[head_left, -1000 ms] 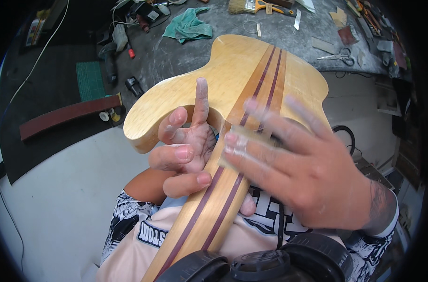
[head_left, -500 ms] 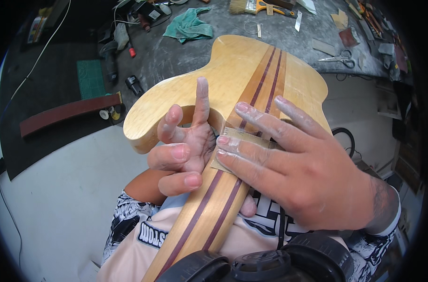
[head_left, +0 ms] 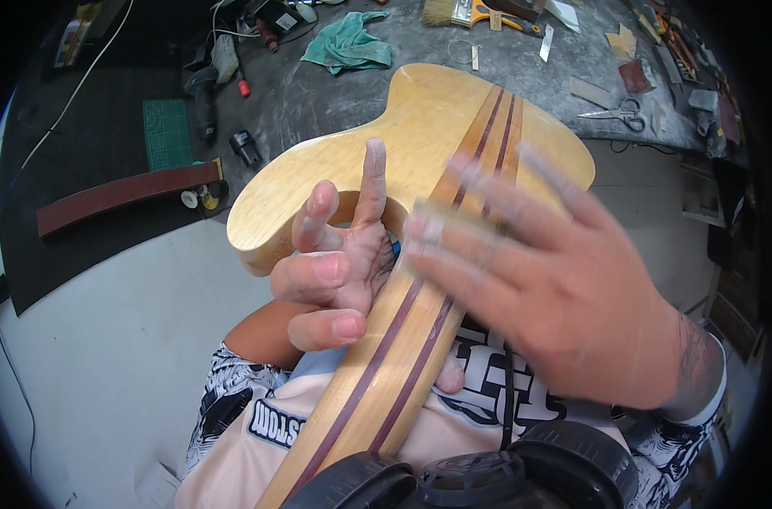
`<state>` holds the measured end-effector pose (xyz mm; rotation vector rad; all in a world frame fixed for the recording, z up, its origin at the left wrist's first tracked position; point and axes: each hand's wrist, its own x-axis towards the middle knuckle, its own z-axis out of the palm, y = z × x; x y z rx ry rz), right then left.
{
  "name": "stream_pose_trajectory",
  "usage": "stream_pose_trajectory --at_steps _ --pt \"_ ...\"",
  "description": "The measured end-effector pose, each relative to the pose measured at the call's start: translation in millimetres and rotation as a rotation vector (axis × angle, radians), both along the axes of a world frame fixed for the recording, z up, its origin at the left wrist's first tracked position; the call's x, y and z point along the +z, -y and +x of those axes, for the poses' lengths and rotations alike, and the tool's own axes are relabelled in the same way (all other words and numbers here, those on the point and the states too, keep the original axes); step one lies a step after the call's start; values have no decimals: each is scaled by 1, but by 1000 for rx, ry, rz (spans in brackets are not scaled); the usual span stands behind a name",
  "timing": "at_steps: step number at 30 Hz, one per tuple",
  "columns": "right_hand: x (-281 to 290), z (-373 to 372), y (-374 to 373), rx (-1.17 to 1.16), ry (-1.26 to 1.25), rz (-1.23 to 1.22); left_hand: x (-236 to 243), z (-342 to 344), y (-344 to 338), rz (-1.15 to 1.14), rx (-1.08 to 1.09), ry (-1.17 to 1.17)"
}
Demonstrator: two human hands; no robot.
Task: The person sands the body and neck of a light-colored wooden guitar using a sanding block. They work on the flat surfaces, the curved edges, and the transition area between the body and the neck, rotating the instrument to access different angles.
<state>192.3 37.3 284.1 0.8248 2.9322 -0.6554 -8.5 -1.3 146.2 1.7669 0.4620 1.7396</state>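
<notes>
An unfinished wooden guitar body faces me with its neck running down toward my chest; two dark purple stripes run along the neck. My left hand cradles the neck from below, its dusty fingers spread on the left side and its thumb tip showing on the right. Across the neck near the body lies my right hand, blurred by motion, fingers fairly flat. Beneath those fingers is a tan piece of sandpaper, mostly covered and smeared.
The dusty dark workbench holds a teal cloth, scissors, a wide brush and a green cutting mat. A curved brown sanding block lies at left. A black respirator fills the lower edge.
My right hand has shifted slightly with the sandpaper along the neck toward the body and is now blurred. My left hand keeps its hold, and the view has moved slightly.
</notes>
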Motion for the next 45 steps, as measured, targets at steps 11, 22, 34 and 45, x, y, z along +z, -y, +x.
stream_pose_trajectory --at_steps 11,22,34,45 --pt "-15 8 14 -71 -272 -174 10 -2 -3 -67 -32 -29" --pt "-19 11 12 -133 -249 -130 0 18 -8 62 166 143" --pt "-9 19 17 -92 -217 -223 0 14 -14 100 135 163" --pt "-7 22 22 -193 -195 -152 9 -8 -18 27 -88 1"
